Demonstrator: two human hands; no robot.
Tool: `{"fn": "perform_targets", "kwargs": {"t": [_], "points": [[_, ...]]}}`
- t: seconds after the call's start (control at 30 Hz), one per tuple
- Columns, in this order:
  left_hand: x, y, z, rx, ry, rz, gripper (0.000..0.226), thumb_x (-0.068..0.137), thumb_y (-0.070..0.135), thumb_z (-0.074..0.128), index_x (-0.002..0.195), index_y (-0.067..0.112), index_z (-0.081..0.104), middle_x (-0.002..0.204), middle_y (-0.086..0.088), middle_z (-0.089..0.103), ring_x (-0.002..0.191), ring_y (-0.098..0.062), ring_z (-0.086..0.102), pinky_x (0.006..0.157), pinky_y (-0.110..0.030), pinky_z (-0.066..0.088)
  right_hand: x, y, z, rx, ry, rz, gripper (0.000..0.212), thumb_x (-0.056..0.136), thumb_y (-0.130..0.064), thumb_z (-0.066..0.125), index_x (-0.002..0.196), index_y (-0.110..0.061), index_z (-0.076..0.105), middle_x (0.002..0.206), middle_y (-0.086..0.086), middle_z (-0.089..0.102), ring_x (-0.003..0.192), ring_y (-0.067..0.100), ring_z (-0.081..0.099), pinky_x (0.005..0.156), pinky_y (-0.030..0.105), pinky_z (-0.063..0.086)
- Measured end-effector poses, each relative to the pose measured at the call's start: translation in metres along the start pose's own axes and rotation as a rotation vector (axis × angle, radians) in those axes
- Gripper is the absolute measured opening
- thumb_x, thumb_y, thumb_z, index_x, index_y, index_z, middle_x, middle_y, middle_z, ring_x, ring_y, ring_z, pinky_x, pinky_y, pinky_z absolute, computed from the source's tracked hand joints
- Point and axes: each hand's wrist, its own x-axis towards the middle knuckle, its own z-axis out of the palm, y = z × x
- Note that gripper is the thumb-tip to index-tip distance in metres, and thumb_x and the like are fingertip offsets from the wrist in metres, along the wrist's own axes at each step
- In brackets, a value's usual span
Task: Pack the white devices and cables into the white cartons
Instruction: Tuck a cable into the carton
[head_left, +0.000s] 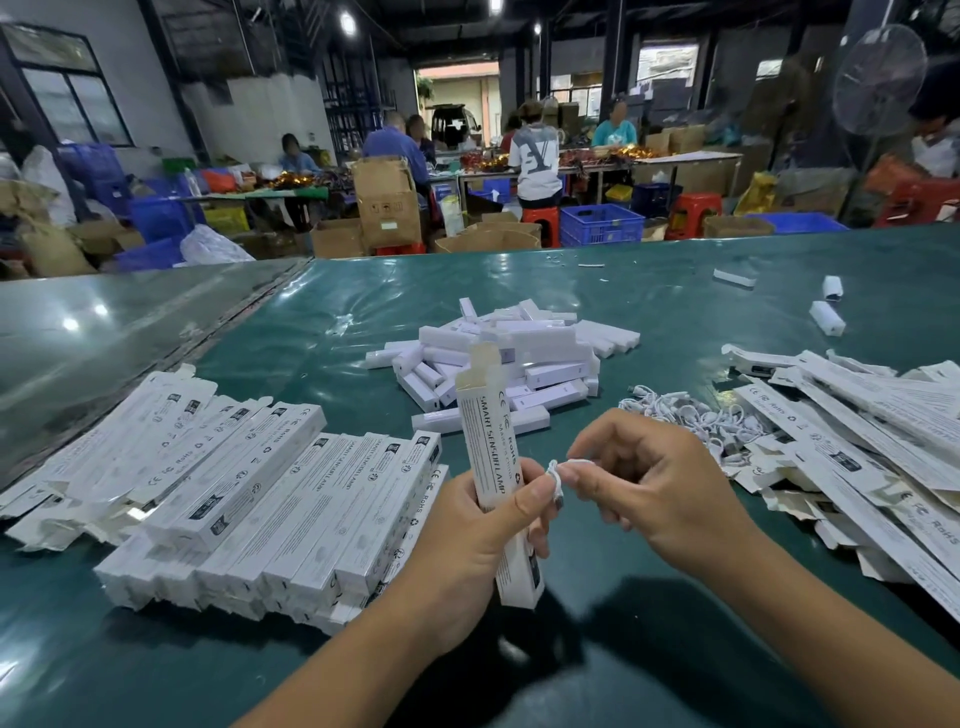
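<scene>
White printed cardboard forms the long, slim carton (491, 467) at the centre of the frame, held nearly upright with its long axis leaning slightly toward the upper left and its open top flap pointing up. The left hand (467, 545) wraps its curled fingers and thumb round the carton's lower half. Just right of it, the right hand (649, 483) pinches a small coiled white cable (558, 475) between thumb and fingertips, touching the left thumb. Glossy green sheeting covers the table (675, 291). Filled cartons (270, 499) lie stacked in neat rows at lower left; flat unfolded cartons (857, 436) sprawl at right. Smooth white bar-shaped devices (509, 364) are heaped in the middle, beyond the hands, with a tangle of white cables (696, 415) beside them.
</scene>
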Motion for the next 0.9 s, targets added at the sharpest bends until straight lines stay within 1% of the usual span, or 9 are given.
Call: {"fn": "perform_targets", "kwargs": {"t": [0.1, 0.23, 0.33, 0.47, 0.53, 0.6, 0.7, 0.83, 0.9], "points": [[-0.001, -0.001, -0.001, -0.006, -0.012, 0.001, 0.023, 0.081, 0.033, 0.081, 0.092, 0.015, 0.073, 0.08, -0.008, 0.064, 0.07, -0.02, 0.056, 0.062, -0.029, 0.05, -0.003, -0.005, 0.009, 0.077, -0.002, -0.026, 0.015, 0.088, -0.039, 0.076, 0.087, -0.024, 0.074, 0.067, 0.006, 0.07, 0.054, 0.019, 0.066, 0.051, 0.026, 0.053], [0.002, -0.002, -0.006, -0.034, 0.048, 0.017, 0.044, 0.071, 0.042, 0.09, 0.094, 0.009, 0.072, 0.089, -0.017, 0.069, 0.069, -0.022, 0.057, 0.062, -0.031, 0.051, -0.006, -0.015, 0.006, 0.187, -0.117, 0.007, 0.029, 0.083, -0.048, 0.079, 0.101, -0.026, 0.075, 0.084, 0.005, 0.078, 0.073, 0.016, 0.075, 0.069, 0.022, 0.058], [0.003, -0.002, -0.007, -0.027, 0.056, -0.007, 0.058, 0.065, 0.044, 0.092, 0.093, 0.0, 0.067, 0.089, -0.016, 0.07, 0.069, -0.025, 0.057, 0.06, -0.031, 0.05, -0.008, -0.016, 0.006, 0.167, -0.144, -0.014, 0.032, 0.079, -0.047, 0.082, 0.1, -0.024, 0.074, 0.085, 0.005, 0.078, 0.072, 0.015, 0.074, 0.069, 0.022, 0.057], [0.004, 0.003, -0.012, 0.138, 0.179, 0.033, 0.04, 0.063, 0.055, 0.087, 0.079, 0.024, 0.068, 0.069, -0.004, 0.061, 0.06, -0.016, 0.054, 0.058, -0.029, 0.05, -0.003, -0.016, 0.002, 0.11, -0.048, -0.011, 0.019, 0.084, -0.029, 0.077, 0.096, -0.016, 0.077, 0.076, 0.007, 0.076, 0.065, 0.02, 0.073, 0.065, 0.024, 0.058], [0.005, 0.004, -0.014, 0.325, 0.261, 0.066, 0.044, 0.067, 0.063, 0.078, 0.079, 0.024, 0.063, 0.064, 0.002, 0.059, 0.058, -0.012, 0.055, 0.056, -0.026, 0.05, 0.0, -0.019, -0.006, 0.134, 0.026, -0.006, 0.02, 0.083, -0.022, 0.073, 0.096, -0.007, 0.075, 0.075, 0.012, 0.075, 0.065, 0.023, 0.073, 0.064, 0.025, 0.058], [0.003, 0.003, -0.013, 0.521, 0.273, 0.098, 0.047, 0.071, 0.067, 0.071, 0.083, 0.024, 0.06, 0.066, 0.003, 0.059, 0.059, -0.007, 0.053, 0.055, -0.027, 0.048, 0.003, -0.026, -0.014, 0.188, 0.108, -0.038, 0.021, 0.082, -0.018, 0.071, 0.096, -0.003, 0.073, 0.075, 0.016, 0.074, 0.064, 0.022, 0.072, 0.063, 0.024, 0.058], [0.0, 0.0, -0.008, 0.68, 0.207, 0.127, 0.039, 0.079, 0.065, 0.069, 0.094, 0.03, 0.061, 0.077, 0.017, 0.063, 0.064, 0.001, 0.054, 0.056, -0.017, 0.045, 0.002, -0.038, -0.022, 0.204, 0.163, -0.13, 0.019, 0.082, -0.015, 0.072, 0.099, -0.007, 0.068, 0.075, 0.016, 0.071, 0.063, 0.017, 0.069, 0.062, 0.019, 0.054], [-0.003, -0.007, -0.002, 0.772, 0.173, 0.066, 0.049, 0.08, 0.062, 0.072, 0.108, 0.022, 0.062, 0.09, 0.002, 0.069, 0.082, -0.019, 0.064, 0.073, -0.042, 0.055, -0.002, -0.047, -0.024, 0.055, 0.189, -0.226, 0.019, 0.081, -0.011, 0.077, 0.096, -0.017, 0.067, 0.077, 0.0, 0.071, 0.063, 0.011, 0.065, 0.064, 0.016, 0.052], [-0.003, -0.009, 0.0, 0.771, 0.152, 0.053, 0.045, 0.083, 0.058, 0.074, 0.108, 0.023, 0.06, 0.092, 0.007, 0.071, 0.084, -0.013, 0.066, 0.074, -0.04, 0.056, -0.004, -0.048, -0.023, -0.112, 0.178, -0.283, 0.019, 0.081, -0.011, 0.075, 0.097, -0.02, 0.07, 0.078, -0.008, 0.069, 0.065, 0.01, 0.065, 0.066, 0.014, 0.051]]}}
